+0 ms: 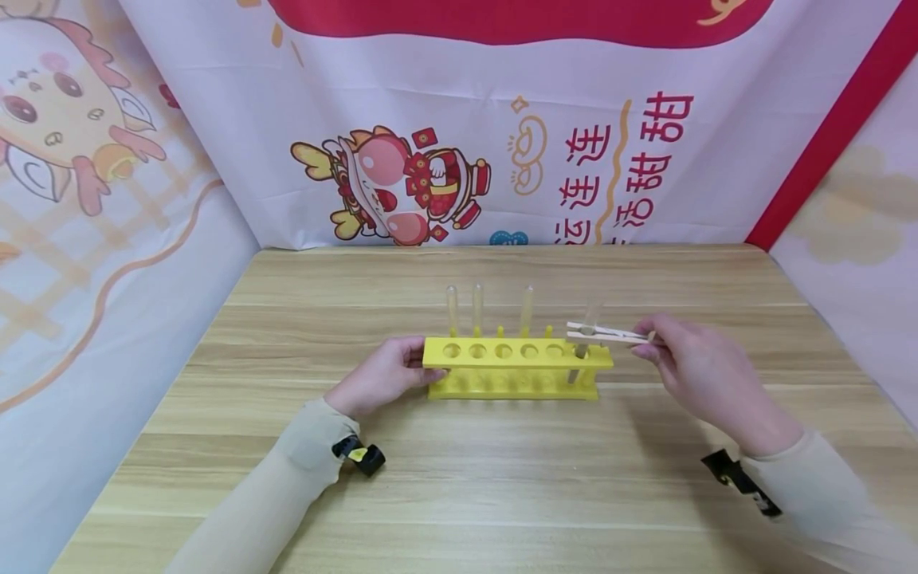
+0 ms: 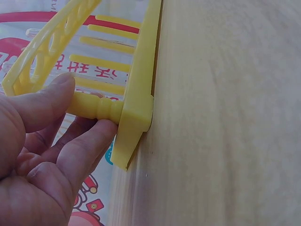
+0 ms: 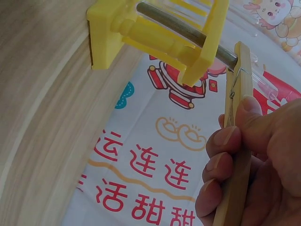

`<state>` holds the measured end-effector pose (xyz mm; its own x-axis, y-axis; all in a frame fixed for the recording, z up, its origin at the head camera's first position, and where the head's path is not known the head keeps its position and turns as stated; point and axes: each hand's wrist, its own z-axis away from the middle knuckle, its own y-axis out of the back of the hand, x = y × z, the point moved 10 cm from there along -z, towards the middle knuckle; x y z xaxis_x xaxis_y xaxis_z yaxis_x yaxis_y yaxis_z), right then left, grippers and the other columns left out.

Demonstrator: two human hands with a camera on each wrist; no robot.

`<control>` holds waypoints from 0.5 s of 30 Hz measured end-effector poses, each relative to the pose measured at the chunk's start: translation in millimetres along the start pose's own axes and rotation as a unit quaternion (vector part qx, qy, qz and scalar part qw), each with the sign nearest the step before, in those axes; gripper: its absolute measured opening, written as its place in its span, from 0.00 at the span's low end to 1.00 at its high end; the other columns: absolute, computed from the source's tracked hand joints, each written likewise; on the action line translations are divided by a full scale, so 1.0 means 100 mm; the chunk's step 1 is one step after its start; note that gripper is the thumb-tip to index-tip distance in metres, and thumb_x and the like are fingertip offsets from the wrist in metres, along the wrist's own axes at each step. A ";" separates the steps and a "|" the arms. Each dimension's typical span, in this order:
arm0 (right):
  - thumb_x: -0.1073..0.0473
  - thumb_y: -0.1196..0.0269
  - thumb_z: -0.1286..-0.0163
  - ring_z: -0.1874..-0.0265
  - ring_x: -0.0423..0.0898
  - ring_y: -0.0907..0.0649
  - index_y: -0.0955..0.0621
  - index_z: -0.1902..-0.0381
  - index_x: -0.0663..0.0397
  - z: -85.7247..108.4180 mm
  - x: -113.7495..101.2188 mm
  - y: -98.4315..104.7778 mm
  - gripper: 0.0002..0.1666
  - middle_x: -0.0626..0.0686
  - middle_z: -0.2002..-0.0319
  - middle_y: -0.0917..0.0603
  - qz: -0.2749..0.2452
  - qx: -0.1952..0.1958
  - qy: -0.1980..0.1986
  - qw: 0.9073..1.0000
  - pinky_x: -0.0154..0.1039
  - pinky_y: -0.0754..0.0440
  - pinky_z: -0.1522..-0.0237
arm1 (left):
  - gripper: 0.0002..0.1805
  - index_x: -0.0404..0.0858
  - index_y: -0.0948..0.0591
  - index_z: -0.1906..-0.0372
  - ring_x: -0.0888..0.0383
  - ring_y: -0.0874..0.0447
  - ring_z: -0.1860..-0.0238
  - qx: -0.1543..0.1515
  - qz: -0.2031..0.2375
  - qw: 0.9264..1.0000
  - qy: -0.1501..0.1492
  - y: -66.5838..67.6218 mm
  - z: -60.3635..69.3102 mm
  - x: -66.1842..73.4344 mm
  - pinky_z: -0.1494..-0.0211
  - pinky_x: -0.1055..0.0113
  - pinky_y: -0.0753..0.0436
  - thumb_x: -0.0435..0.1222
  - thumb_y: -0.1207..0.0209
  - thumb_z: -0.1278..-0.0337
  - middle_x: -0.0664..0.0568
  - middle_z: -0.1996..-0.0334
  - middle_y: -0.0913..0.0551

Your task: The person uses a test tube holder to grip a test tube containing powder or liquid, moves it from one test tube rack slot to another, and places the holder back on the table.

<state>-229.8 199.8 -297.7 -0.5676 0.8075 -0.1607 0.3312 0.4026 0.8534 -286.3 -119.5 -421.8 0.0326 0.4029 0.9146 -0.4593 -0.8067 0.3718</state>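
1. Yellow plastic rack (image 1: 516, 352) stands upright on the wood-grain table (image 1: 459, 494).
2. I see the left hand (image 1: 380, 376) pinching the rack's left end post (image 2: 98, 106) between thumb and curled fingers.
3. I have the right hand (image 1: 706, 375) with fingers wrapped round a wooden clamp (image 1: 613, 334).
4. The clamp holds a dark-looking test tube (image 3: 176, 24), which passes through the rack's rightmost hole.
5. Three clear tubes (image 1: 478, 306) stand upside down behind.

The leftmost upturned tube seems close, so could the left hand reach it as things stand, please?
Probably yes: the leftmost upturned tube stands uncovered at the back of the yellow rack, though the left hand would likely need to release the rack first.
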 end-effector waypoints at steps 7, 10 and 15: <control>0.65 0.27 0.42 0.83 0.39 0.30 0.21 0.62 0.54 0.02 0.00 -0.04 0.14 0.45 0.77 0.19 0.002 0.004 0.012 1.000 0.40 0.29 0.82 | 0.20 0.42 0.20 0.42 0.57 0.19 0.46 0.002 0.000 1.000 0.000 0.00 0.01 0.00 0.43 0.62 0.20 0.33 0.34 0.39 0.54 0.48 0.16; 0.64 0.27 0.42 0.83 0.39 0.31 0.21 0.61 0.53 0.02 0.01 -0.05 0.14 0.44 0.77 0.20 0.004 0.002 0.010 1.000 0.38 0.32 0.82 | 0.21 0.42 0.20 0.41 0.57 0.19 0.45 0.002 0.000 1.000 -0.001 0.00 0.01 0.00 0.43 0.62 0.21 0.34 0.34 0.39 0.54 0.47 0.16; 0.64 0.27 0.42 0.83 0.41 0.30 0.21 0.62 0.53 0.02 0.00 -0.06 0.14 0.45 0.77 0.20 0.004 -0.003 0.003 1.000 0.39 0.31 0.82 | 0.20 0.42 0.20 0.42 0.57 0.19 0.46 0.002 -0.003 1.000 -0.001 0.00 0.01 0.00 0.43 0.62 0.20 0.34 0.34 0.39 0.54 0.48 0.16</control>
<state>-230.1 199.0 -303.7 -0.5688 0.8083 -0.1517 0.3317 0.3943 0.8570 -285.5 -119.6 -421.3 0.0364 0.4071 0.9126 -0.4548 -0.8064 0.3779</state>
